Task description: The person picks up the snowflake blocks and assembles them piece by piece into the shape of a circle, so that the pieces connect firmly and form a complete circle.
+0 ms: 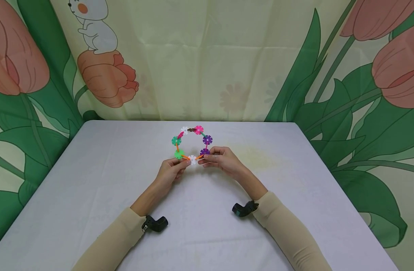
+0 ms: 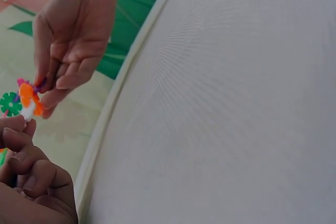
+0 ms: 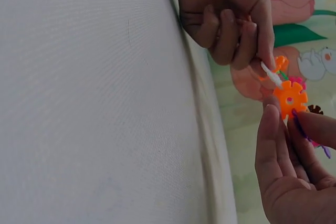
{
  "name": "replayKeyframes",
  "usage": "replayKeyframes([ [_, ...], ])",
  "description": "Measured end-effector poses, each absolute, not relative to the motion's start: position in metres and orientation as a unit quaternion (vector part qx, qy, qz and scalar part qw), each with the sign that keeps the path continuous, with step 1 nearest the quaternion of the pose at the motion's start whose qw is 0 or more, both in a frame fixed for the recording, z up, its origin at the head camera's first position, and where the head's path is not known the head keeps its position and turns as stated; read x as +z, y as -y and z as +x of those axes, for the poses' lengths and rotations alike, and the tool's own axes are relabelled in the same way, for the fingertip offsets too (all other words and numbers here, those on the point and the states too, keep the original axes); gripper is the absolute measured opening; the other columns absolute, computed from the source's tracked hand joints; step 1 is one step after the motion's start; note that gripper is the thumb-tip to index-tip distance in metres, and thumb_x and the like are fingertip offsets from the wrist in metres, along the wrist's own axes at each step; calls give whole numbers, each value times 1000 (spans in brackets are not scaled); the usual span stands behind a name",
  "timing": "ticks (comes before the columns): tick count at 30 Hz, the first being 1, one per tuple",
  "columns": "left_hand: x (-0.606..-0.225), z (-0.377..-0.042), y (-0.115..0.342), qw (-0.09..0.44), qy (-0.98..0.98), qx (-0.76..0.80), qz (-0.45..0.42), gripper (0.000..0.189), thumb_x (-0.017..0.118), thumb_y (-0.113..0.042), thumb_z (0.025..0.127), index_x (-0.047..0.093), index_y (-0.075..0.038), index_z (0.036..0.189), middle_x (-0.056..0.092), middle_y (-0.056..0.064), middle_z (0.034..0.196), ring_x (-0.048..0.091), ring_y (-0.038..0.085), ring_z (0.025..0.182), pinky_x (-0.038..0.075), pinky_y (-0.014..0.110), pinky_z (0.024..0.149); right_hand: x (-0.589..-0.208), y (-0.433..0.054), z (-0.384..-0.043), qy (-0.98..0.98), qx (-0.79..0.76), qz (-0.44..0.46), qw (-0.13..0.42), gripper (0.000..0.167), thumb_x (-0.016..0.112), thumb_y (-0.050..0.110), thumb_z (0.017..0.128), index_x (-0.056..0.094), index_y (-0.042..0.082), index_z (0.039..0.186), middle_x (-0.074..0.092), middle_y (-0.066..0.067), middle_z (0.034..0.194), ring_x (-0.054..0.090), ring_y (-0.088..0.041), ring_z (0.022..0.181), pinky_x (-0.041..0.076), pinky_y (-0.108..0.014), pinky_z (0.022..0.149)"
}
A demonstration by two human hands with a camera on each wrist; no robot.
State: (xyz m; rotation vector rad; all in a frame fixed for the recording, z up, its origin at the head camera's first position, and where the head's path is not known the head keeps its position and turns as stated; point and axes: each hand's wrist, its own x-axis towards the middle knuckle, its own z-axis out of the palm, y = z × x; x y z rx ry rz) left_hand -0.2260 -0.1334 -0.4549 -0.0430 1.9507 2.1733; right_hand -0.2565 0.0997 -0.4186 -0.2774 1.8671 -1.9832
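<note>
A ring of linked plastic snowflake discs [image 1: 207, 139] is held upright above the table between both hands. Its notched pieces are pink, purple, green, white, orange and brown. From the lower left, my left hand [image 1: 169, 173] pinches the white disc [image 1: 192, 160] at the bottom between thumb and forefinger, its other fingers curled in. My right hand [image 1: 226, 162] grips the lower right of the ring, around the purple disc [image 1: 205, 151] and an orange disc [image 3: 290, 99] beside it. In the right wrist view that orange disc faces the camera, with the white disc's edge joining it.
A white cloth covers the table [image 1: 200, 218]. Behind it hangs a curtain [image 1: 207, 67] printed with tulips, leaves and a white animal on a carrot. Black wrist cameras [image 1: 156, 224] are strapped at both beige sleeves [image 1: 291, 229].
</note>
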Motion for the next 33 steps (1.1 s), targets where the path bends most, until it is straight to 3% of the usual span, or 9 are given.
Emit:
replayKeyframes([
  [10, -458, -224, 130, 92, -664, 741, -26, 13, 75, -16, 99, 72, -4, 97, 52, -6, 68, 40, 9, 61, 32, 23, 56, -421, -98, -255, -650, -728, -72, 206, 24, 61, -2, 102, 59, 5, 80, 82, -6, 92, 81, -16, 91, 64, -29, 86],
  [20, -454, -220, 127, 79, -644, 760, -39, 11, 74, -15, 99, 72, -10, 89, 54, -7, 67, 41, 8, 60, 32, 22, 55, -424, -93, -254, -638, -740, -64, 202, 23, 62, -2, 101, 65, 7, 80, 82, -7, 91, 81, -15, 91, 64, -26, 84],
  [27, -454, -221, 125, 85, -668, 738, -26, 22, 74, -21, 101, 72, 1, 105, 54, -6, 70, 42, 9, 61, 34, 22, 55, -417, -99, -255, -666, -717, -74, 191, 18, 64, 1, 101, 63, 4, 83, 82, -9, 95, 81, -16, 91, 64, -30, 86],
  [33, -453, -226, 131, 125, -696, 707, -20, 33, 69, -29, 104, 69, 3, 113, 53, -5, 72, 41, 10, 59, 31, 22, 53, -409, -110, -259, -697, -683, -73, 208, 11, 64, 6, 102, 68, 1, 93, 82, -9, 98, 81, -17, 90, 64, -32, 88],
])
